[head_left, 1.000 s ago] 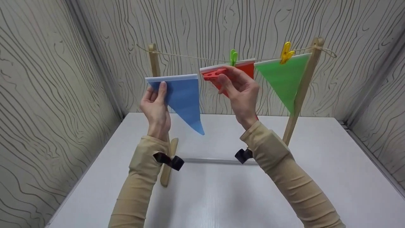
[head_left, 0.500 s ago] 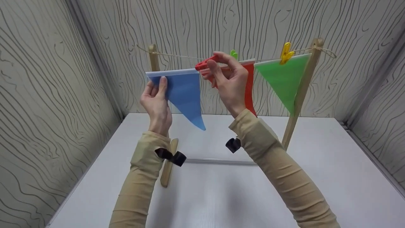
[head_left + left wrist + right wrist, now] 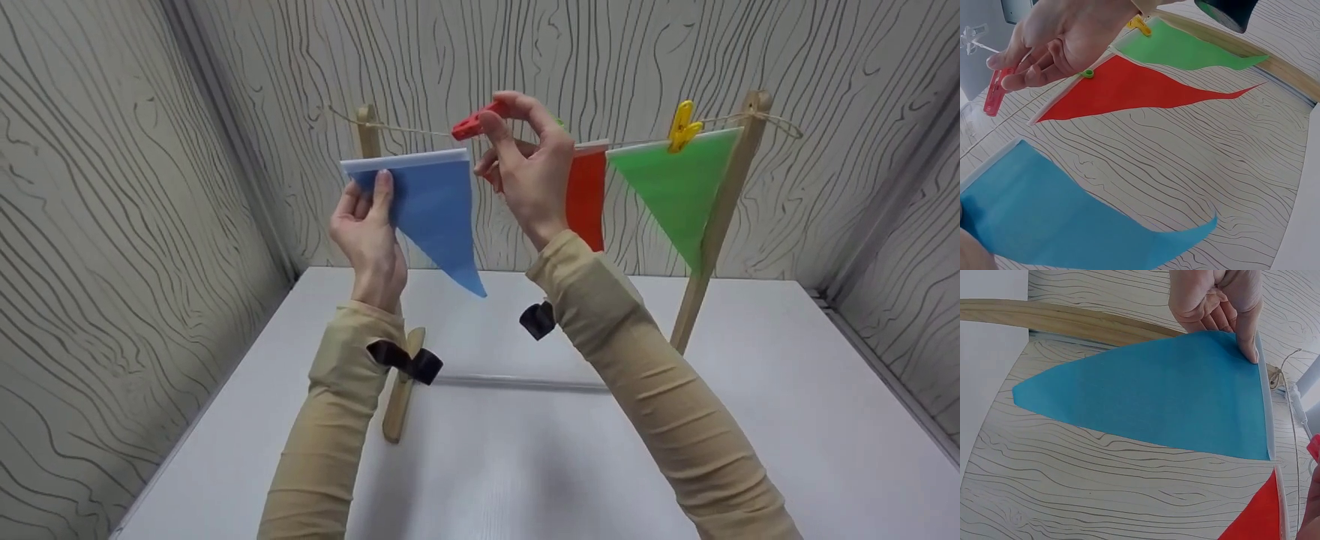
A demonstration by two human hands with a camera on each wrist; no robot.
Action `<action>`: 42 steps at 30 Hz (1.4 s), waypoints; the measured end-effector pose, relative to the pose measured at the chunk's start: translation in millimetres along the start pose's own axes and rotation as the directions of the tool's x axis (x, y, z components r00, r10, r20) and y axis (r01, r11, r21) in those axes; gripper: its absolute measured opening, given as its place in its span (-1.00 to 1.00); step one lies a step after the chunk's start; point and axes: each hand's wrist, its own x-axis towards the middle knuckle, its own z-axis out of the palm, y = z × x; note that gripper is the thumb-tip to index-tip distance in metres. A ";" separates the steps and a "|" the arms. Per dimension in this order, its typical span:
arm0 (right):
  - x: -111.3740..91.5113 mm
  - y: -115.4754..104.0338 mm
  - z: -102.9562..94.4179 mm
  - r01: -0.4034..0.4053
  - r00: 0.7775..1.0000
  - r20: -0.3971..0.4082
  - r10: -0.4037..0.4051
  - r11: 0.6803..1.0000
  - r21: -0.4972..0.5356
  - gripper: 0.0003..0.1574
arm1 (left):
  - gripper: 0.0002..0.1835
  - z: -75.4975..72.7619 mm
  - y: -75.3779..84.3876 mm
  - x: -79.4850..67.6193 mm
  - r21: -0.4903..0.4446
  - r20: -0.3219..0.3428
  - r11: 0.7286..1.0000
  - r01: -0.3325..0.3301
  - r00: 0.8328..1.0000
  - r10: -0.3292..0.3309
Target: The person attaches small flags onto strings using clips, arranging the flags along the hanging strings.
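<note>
A blue triangular pennant (image 3: 435, 202) with a white top edge hangs from my left hand (image 3: 371, 232), whose thumb and fingers pinch it near its upper left corner. Its white edge lies just below the string (image 3: 416, 130) in the head view. My right hand (image 3: 529, 161) pinches a red clothespin (image 3: 472, 124) between thumb and index finger, above the pennant's right corner. Behind that hand, a red pennant (image 3: 589, 196) hangs on the string, partly hidden. A green clothespin (image 3: 1087, 73) on its top edge shows in the left wrist view. To the right, a yellow clothespin (image 3: 683, 127) holds a green pennant (image 3: 679, 187).
The string runs between a left wooden post (image 3: 368, 139) and a right wooden post (image 3: 720, 225). A clear rod (image 3: 517, 384) lies low between the posts on the white table (image 3: 480, 465). Wood-patterned walls (image 3: 450, 60) stand behind and at both sides.
My right hand has carried the red clothespin up and left, from in front of the red pennant to string height. My left hand has raised the blue pennant slightly.
</note>
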 end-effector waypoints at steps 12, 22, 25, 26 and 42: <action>14.0 -1.4 11.2 0.026 0.999 0.037 -0.022 0.994 -0.111 -0.58 | -0.58 4.0 4.7 2.9 0.033 0.003 0.999 -0.004 1.000 0.004; 22.5 -5.3 18.9 0.050 0.996 0.083 -0.039 0.990 -0.135 -0.66 | -0.57 7.1 7.2 5.3 0.044 0.000 0.999 0.014 1.000 -0.014; 24.1 -6.1 22.0 0.050 0.995 0.097 -0.037 0.989 -0.140 -0.69 | -0.56 7.4 7.7 5.7 0.060 -0.002 0.998 0.020 1.000 -0.020; 24.5 -6.3 22.8 0.048 0.995 0.099 -0.034 0.989 -0.143 -0.70 | -0.55 7.5 8.0 5.8 0.064 -0.002 0.998 0.021 1.000 -0.021; 29.1 -4.5 28.8 0.110 0.989 0.131 -0.071 0.944 -0.312 -0.74 | -0.58 11.5 10.9 7.8 0.063 0.002 0.998 -0.009 1.000 0.009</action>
